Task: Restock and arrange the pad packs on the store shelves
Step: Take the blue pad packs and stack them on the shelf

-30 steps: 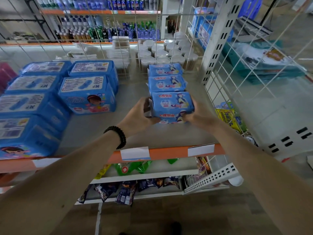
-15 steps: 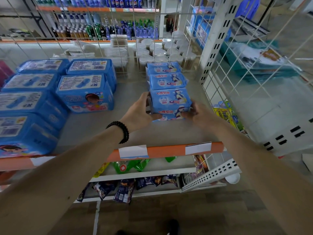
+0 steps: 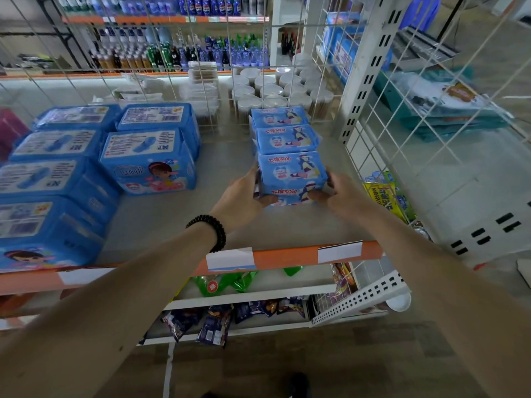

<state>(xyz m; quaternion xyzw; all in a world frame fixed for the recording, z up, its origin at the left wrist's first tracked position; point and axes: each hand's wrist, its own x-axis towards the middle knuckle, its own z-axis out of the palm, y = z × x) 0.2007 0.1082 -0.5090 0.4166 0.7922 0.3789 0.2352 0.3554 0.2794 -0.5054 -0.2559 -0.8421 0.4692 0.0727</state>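
A person's two hands grip a small light-blue pad pack (image 3: pixel 291 176) from either side on a grey store shelf (image 3: pixel 178 214), the left hand (image 3: pixel 244 195) curled against its left face with the thumb hooked under the front edge, the right hand (image 3: pixel 337 191) wrapped round its right face with the thumb on the front lower corner. The pack sits at the near end of a short row, touching a second matching pack (image 3: pixel 287 137) directly behind it, with a third pack (image 3: pixel 277 116) beyond that, close to the wire grid back panel (image 3: pixel 161 67). A black bead bracelet (image 3: pixel 209 229) circles the left wrist. Well to the left of the hands, larger blue pad packs (image 3: pixel 149 159) with a cartoon girl on the front stand in two rows running from the back of the shelf towards its orange front rail (image 3: pixel 287 257), which carries white price labels (image 3: pixel 230 258) just below the forearms. Behind the row of small packs, past the grid, stand round clear tubs with white lids (image 3: pixel 267 90). To the right of the right hand, a white perforated upright (image 3: pixel 370 67) and a wire side panel close off the shelf, with a yellow packet (image 3: pixel 383 196) showing through the mesh. Below the arms, lower shelves hold green pouches (image 3: pixel 227 282) and dark snack packets (image 3: pixel 212 323).
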